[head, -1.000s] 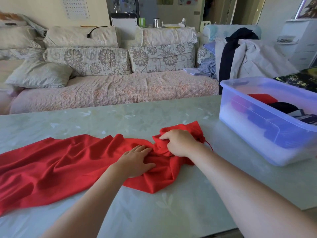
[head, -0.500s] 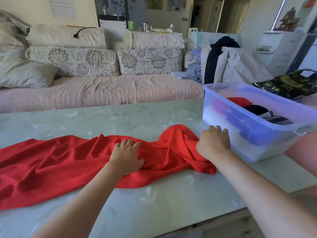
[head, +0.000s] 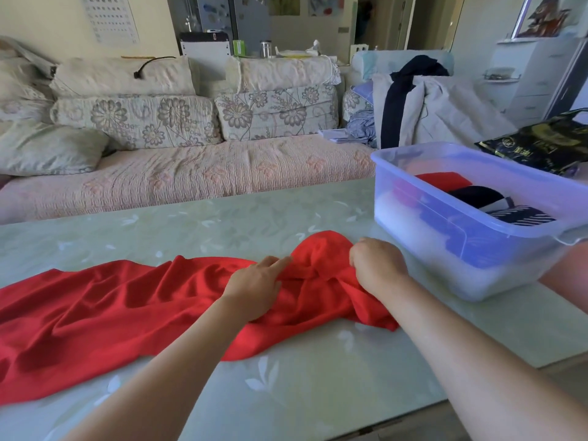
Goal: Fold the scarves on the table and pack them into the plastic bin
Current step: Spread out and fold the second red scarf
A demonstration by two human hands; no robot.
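A long red scarf lies rumpled across the pale green table, running from the left edge to near the bin. My left hand rests flat on the scarf near its right end, fingers pointing right. My right hand is closed on the bunched right end of the scarf. The clear plastic bin stands on the table just right of my right hand. Inside it lie folded scarves: a red one, a black one and a striped one.
A sofa with floral cushions runs along the far side of the table. Clothes are draped over its right end. A black and gold bag lies behind the bin. The table's near edge is close to my forearms.
My right hand has drawn back left from beside the bin and bunched the scarf's right end. My left hand has shifted right along the cloth.
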